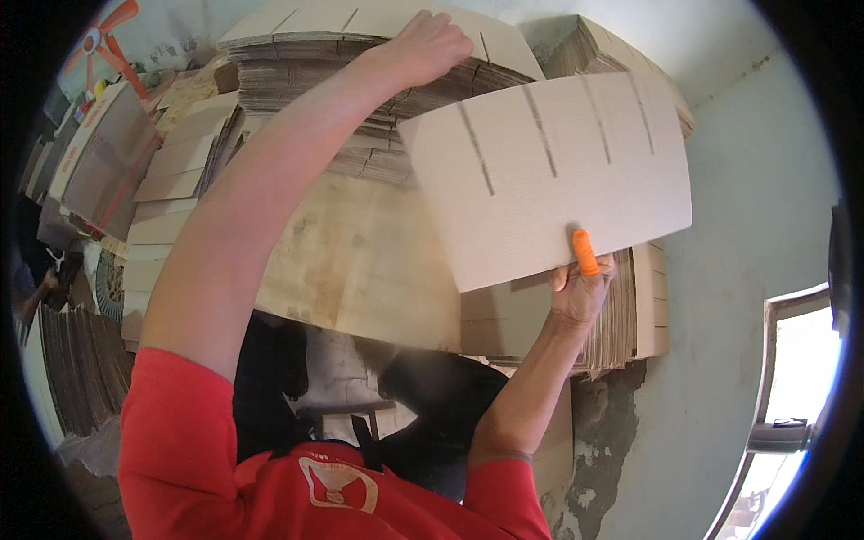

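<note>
My right hand (582,286) grips the lower edge of a flat slotted cardboard sheet (549,171), with an orange finger cot on the thumb pressed against its face. The sheet is held up, tilted, in front of the stacks. My left hand (425,47) is stretched far forward and rests palm down on top of a tall stack of flat cardboard sheets (297,63), fingers curled over its upper edge. Both arms come from a red shirt at the bottom of the view.
More cardboard stacks stand at the left (171,171), at the back right (621,54) and below the held sheet (630,324). A large worn brown board (360,261) leans in the middle. A pale wall (756,180) and a window (792,387) are at the right.
</note>
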The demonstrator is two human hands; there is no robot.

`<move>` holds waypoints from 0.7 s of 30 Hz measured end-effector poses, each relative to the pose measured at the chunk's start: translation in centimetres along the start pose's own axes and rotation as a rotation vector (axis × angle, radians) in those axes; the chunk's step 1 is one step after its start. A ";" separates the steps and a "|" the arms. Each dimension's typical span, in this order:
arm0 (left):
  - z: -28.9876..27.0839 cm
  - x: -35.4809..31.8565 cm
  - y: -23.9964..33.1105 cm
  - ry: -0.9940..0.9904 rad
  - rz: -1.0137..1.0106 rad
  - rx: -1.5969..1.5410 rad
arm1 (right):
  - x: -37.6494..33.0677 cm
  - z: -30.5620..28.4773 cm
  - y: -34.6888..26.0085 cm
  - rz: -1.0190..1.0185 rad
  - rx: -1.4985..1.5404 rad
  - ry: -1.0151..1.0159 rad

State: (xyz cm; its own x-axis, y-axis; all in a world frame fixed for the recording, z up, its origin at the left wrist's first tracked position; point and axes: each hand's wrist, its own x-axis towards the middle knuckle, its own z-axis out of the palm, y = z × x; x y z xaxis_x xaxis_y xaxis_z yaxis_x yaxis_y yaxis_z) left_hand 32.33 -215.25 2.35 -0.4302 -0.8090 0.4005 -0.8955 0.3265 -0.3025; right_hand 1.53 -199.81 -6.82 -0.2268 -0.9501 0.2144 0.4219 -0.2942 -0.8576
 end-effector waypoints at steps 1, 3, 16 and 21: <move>0.2 0.2 0.0 0.017 0.039 -0.013 | -0.2 0.1 -0.2 -0.007 -0.003 -0.017; 2.3 0.0 -0.9 0.165 -0.016 -0.043 | -0.3 0.4 -0.1 -0.016 0.004 -0.067; -1.0 -1.6 -1.1 0.428 0.304 -0.016 | -1.8 3.6 -1.8 -0.249 -0.223 -0.043; 0.0 -4.3 0.7 0.269 0.316 0.252 | -2.9 5.7 -2.3 -0.278 -0.442 0.063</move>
State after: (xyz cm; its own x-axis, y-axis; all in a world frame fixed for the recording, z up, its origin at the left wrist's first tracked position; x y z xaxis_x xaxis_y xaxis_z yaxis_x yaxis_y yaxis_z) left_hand 33.55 -211.52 0.36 -0.7209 -0.5235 0.4542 -0.6748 0.3808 -0.6321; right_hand 6.18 -197.00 -2.80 -0.3358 -0.8303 0.4447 -0.0691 -0.4491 -0.8908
